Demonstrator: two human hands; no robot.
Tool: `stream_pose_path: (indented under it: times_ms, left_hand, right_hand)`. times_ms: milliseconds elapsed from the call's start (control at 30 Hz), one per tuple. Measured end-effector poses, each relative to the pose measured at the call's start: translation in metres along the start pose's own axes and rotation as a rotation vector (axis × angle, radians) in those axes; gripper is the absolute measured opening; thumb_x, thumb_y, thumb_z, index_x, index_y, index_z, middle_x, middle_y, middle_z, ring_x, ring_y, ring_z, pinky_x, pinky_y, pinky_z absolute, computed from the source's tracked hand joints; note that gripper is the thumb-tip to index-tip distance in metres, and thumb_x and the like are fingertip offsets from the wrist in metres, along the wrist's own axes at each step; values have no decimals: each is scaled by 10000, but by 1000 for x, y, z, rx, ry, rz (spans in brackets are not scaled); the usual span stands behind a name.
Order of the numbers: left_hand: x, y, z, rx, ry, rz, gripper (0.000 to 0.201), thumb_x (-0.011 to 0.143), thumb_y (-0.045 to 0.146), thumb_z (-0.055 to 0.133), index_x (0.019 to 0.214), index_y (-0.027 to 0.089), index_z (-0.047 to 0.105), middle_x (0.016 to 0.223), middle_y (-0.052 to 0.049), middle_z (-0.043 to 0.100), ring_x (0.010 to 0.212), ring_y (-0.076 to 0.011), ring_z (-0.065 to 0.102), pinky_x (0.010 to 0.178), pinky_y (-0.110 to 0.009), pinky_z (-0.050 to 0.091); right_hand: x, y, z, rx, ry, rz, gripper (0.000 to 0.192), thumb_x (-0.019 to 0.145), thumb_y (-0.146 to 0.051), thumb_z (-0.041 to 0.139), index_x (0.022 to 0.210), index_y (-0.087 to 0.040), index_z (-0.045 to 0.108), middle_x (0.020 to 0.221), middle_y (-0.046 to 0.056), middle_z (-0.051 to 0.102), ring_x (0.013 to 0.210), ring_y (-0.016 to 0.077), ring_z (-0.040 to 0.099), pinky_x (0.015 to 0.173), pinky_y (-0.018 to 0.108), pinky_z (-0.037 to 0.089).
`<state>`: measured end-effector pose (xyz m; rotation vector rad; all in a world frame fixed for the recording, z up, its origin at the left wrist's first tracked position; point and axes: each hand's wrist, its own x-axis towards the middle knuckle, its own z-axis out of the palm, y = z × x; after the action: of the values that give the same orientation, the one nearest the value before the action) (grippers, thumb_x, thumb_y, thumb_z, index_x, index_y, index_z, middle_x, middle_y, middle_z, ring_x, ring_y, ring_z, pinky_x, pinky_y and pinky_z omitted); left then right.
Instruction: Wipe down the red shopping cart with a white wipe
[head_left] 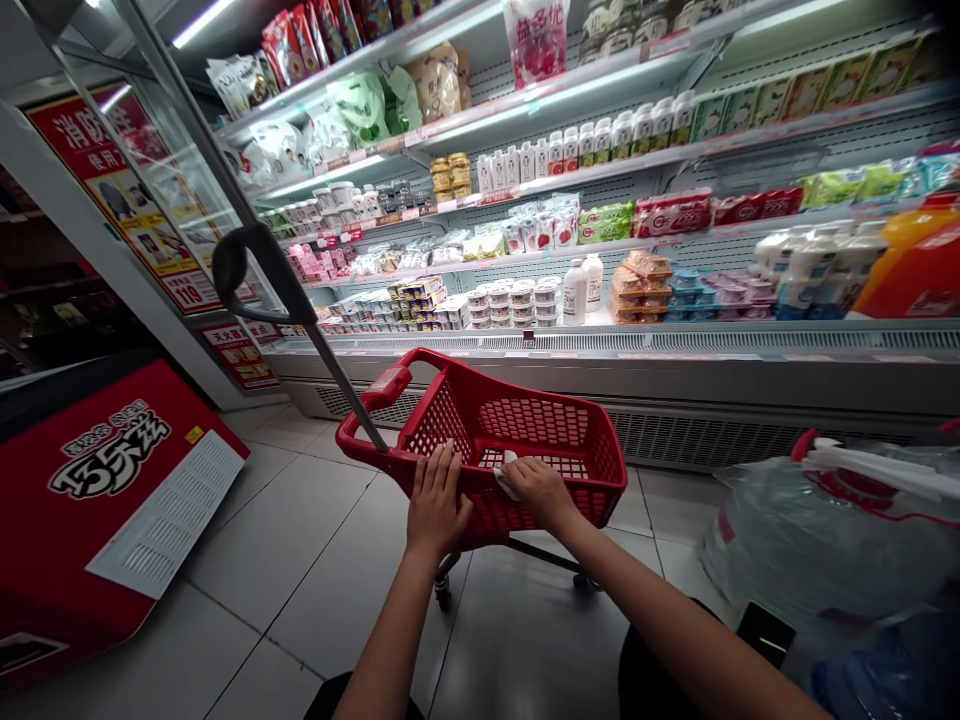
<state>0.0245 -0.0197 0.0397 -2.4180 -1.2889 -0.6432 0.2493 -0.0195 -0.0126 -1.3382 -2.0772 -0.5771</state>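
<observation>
In front of me stands a red plastic shopping cart (540, 412), its perforated basket facing up and its grey pole (337, 365) slanting toward the upper left. My left hand (436, 497) lies flat on the basket's near side, fingers stretched over the rim, holding nothing. Just to its right, my right hand (534, 488) is closed around a white cloth or tissue (508, 474), pressing it against the near rim. Part of the white piece sticks out beside the fingers; the rest is hidden under them.
An open refrigerated shelf (525, 345) with dairy cups, bottles and packs runs behind the cart. A red cabinet (112, 500) stands at left. On the right are large plastic-wrapped water jugs (832, 540) and a dark phone-like object (765, 634). Tiled floor (247, 560) lies below.
</observation>
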Motion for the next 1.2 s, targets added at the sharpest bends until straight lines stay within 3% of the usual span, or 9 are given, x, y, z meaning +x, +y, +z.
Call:
stream_pose_path:
  times_ms: [167, 333, 433, 533, 633, 800, 967, 1067, 1200]
  left_hand:
    - [8, -22, -5, 35, -41, -7, 689, 894, 196, 488, 1575, 199, 391, 1697, -57, 277, 1578, -245, 232, 1315, -472, 109]
    - [23, -24, 5, 17, -38, -160, 674, 915, 271, 510, 1557, 95, 405, 1706, -135, 217, 1586, -275, 201, 1314, -476, 106]
    - [24, 9, 26, -37, -43, -238, 726, 917, 320, 538, 1576, 73, 363, 1708, -175, 188, 1591, -328, 153, 1302, -545, 83]
    - [17, 52, 53, -164, -77, -141, 746, 945, 376, 531, 1604, 103, 315, 1722, -172, 131, 1601, -324, 71, 1290, -560, 121]
    - [13, 70, 67, -218, -41, -273, 741, 995, 494, 476, 1599, 95, 321, 1726, -207, 7, 1592, -381, -42, 1250, -640, 156]
    - [16, 42, 57, -200, -99, -424, 864, 974, 662, 449, 1552, 22, 386, 1707, -274, 52, 1589, -398, 2, 1263, -613, 116]
    - [-1, 21, 44, -178, -69, -484, 845, 954, 623, 516, 1533, 15, 418, 1712, -266, 24, 1582, -429, -12, 1259, -625, 127]
    - [-19, 13, 41, -230, -76, -408, 704, 974, 429, 528, 1587, 121, 368, 1735, -180, 19, 1594, -378, -14, 1258, -615, 163]
    - [-29, 4, 35, -251, -137, -341, 732, 931, 265, 545, 1624, 225, 311, 1747, -112, -2, 1596, -360, -37, 1256, -619, 168]
  right_hand:
    - [-51, 54, -33, -26, -28, -8, 209, 1074, -251, 476, 983, -192, 655, 886, 63, 711, 868, 218, 640, 830, 335, 426]
    - [-95, 86, -53, -79, -43, 26, 250, 1083, -260, 428, 1038, -196, 666, 966, 93, 739, 933, 240, 658, 886, 360, 448]
    - [-96, 74, -48, -112, -9, 78, 250, 1076, -229, 429, 1023, -187, 670, 954, 104, 742, 932, 249, 659, 895, 372, 452]
    - [-87, 49, -40, -124, 18, 121, 231, 1070, -224, 449, 1011, -178, 667, 934, 104, 736, 915, 246, 650, 886, 370, 450]
    - [-76, 22, -36, -88, 21, 116, 215, 1065, -229, 470, 975, -183, 659, 866, 82, 717, 851, 230, 633, 849, 360, 453]
    - [-61, -23, -35, 16, 1, 1, 180, 1053, -195, 484, 973, -202, 645, 810, 56, 691, 823, 215, 628, 822, 342, 470]
    - [-59, -57, -33, 160, -2, -164, 125, 1040, -222, 530, 976, -203, 636, 838, 53, 691, 831, 214, 642, 858, 344, 490]
    - [-65, -58, -34, 240, -26, -284, 104, 1031, -217, 548, 978, -204, 637, 844, 43, 693, 849, 207, 652, 907, 352, 495]
    - [-70, -36, -37, 273, -89, -431, 153, 1049, -206, 501, 1009, -225, 647, 928, 36, 726, 890, 184, 657, 946, 347, 505]
